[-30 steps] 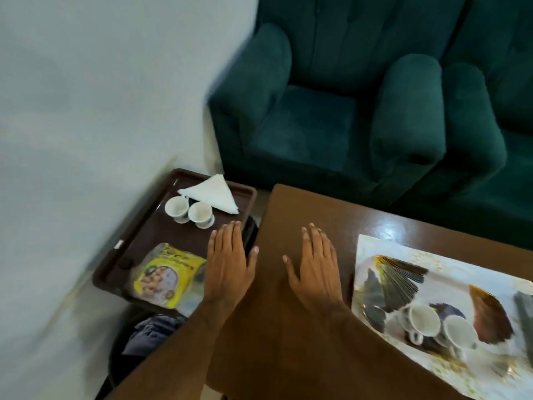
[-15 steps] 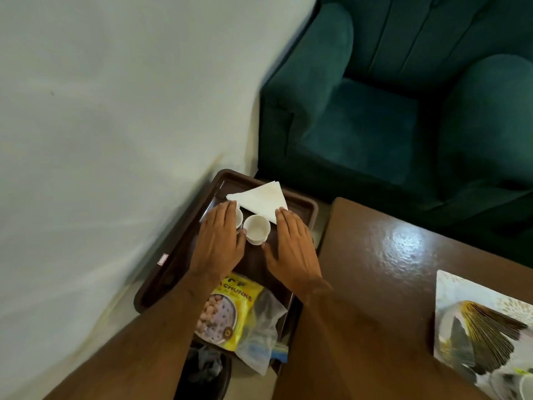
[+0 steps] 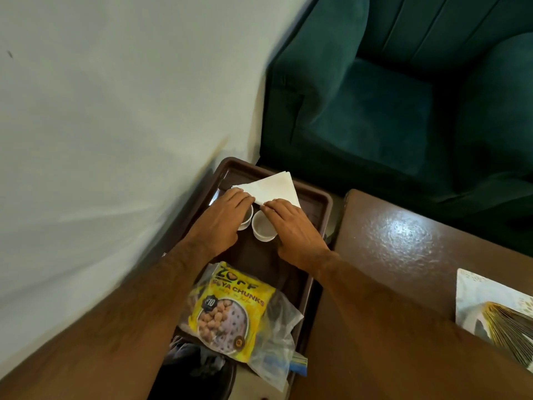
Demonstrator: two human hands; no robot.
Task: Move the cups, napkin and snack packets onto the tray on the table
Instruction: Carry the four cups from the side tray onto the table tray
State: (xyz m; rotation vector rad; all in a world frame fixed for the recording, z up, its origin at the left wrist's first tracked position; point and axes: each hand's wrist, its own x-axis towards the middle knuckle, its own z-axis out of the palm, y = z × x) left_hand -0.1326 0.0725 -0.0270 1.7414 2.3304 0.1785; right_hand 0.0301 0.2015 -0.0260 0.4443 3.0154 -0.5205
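A dark brown tray (image 3: pixel 313 203) stands low beside the table, against the wall. On it lie a white folded napkin (image 3: pixel 277 184), two small white cups and snack packets. My left hand (image 3: pixel 225 217) curls over the left cup (image 3: pixel 247 219), fingertips touching the napkin's near edge. My right hand (image 3: pixel 294 229) curls round the right cup (image 3: pixel 262 228), index finger at its far rim. A yellow soya chunks packet (image 3: pixel 230 307) and a clear packet (image 3: pixel 277 336) lie at the tray's near end. A patterned tray (image 3: pixel 473 295) sits on the table at the right edge.
The brown wooden table (image 3: pixel 398 249) fills the right side, its corner next to the brown tray. A dark green armchair (image 3: pixel 375 111) stands behind. A pale wall (image 3: pixel 115 125) closes the left. Under the brown tray sits a black bin (image 3: pixel 196 368).
Both hands left the tabletop, moved left over the brown tray, then forward onto the two cups, with fingertips now at the napkin. My view swung left.
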